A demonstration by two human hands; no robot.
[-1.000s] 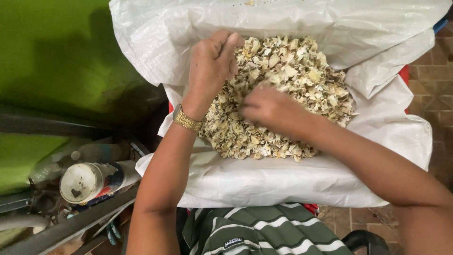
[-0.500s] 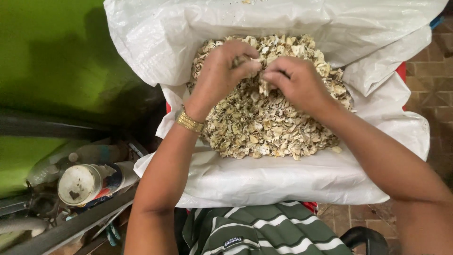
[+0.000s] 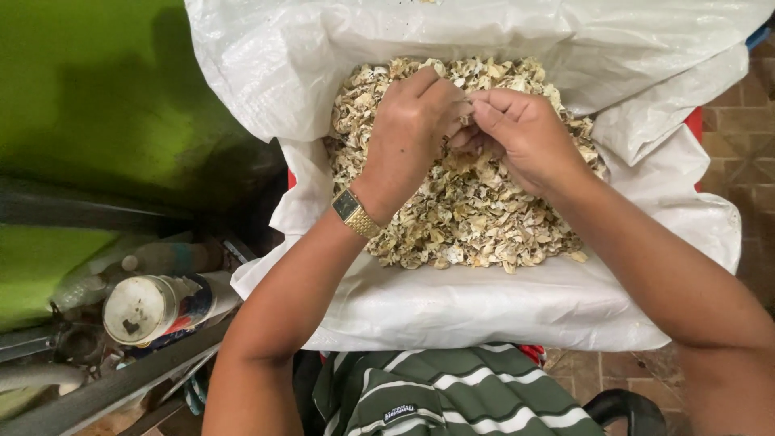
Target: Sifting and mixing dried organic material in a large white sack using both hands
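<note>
Head view: left hand [image 3: 408, 133] and right hand [image 3: 521, 133] meet fingertip to fingertip, both pinched on one dried husk piece [image 3: 466, 121] above the husk pile [image 3: 468, 218] in the white sack [image 3: 452, 303].

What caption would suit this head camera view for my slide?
Left hand and right hand meet fingertip to fingertip over a heap of pale dried husk pieces in an open white woven sack.

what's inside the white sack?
The white sack holds a heap of pale dry husk pieces. The left hand and right hand cover its middle; deeper contents are hidden.
</note>
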